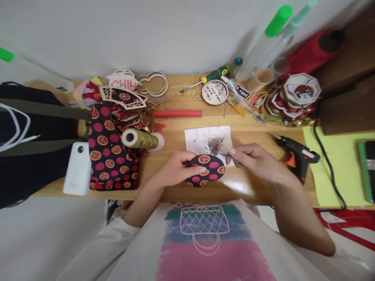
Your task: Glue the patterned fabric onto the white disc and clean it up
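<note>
My left hand (180,169) grips a rounded piece covered in black fabric with pink and orange flower circles (208,168), thumb on top and fingers at its left edge. To the right, my right hand (247,158) pinches a thin metal tool (226,155), whose tip reaches the upper edge of the fabric piece. What kind of tool it is cannot be made out. Just behind the piece lies a white paper (193,138) with a small heap of dark crumbs or fibres (215,144).
A black glue gun (295,154) lies at the right, its cable crossing yellow paper (325,175). Left are a gold thread spool (140,139), folded patterned fabric (107,152) and a white power bank (76,168). Behind are a screwdriver (215,74) and a glue tube (236,86).
</note>
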`<state>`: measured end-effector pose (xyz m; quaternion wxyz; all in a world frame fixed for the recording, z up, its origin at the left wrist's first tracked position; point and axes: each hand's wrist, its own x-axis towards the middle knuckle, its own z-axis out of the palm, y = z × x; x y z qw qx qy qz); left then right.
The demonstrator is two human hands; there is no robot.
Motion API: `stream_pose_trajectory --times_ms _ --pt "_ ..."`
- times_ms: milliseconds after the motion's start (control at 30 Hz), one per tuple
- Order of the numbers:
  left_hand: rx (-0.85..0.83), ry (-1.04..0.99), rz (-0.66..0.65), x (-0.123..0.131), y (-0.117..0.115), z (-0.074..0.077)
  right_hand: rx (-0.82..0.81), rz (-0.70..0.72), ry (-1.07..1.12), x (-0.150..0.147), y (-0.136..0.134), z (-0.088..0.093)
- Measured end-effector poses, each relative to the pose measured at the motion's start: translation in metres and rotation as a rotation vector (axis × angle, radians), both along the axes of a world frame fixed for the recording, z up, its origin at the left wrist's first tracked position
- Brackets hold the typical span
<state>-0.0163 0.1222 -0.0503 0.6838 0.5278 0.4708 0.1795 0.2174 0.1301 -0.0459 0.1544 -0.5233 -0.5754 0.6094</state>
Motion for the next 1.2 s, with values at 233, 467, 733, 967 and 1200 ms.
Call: stream_pose_trajectory --times_ms 233,467,733,967,1200 --pt "0.058 0.018 -0.027 0.0015 0.0001 -0.0011 0.013 0.048 0.013 -0.0009 0.0005 0.0035" --pt "0.017 0.041 -0.04 0.0025 0.0003 0.0013 -0.001 0.069 0.018 0.0004 0.0003 0.0034" --pt "0.053 0.075 -0.061 0.0014 0.001 0.0036 -0.007 0.071 0.013 0.0019 0.0006 0.0024" --pt "0.061 0.078 -0.063 0.0013 0.0004 0.0036 0.002 0.079 0.013 0.0015 0.0007 0.0015" --pt "0.114 0.103 -0.084 0.0001 0.0001 -0.0002 -0.01 0.093 0.001 0.0008 0.0024 0.0041"
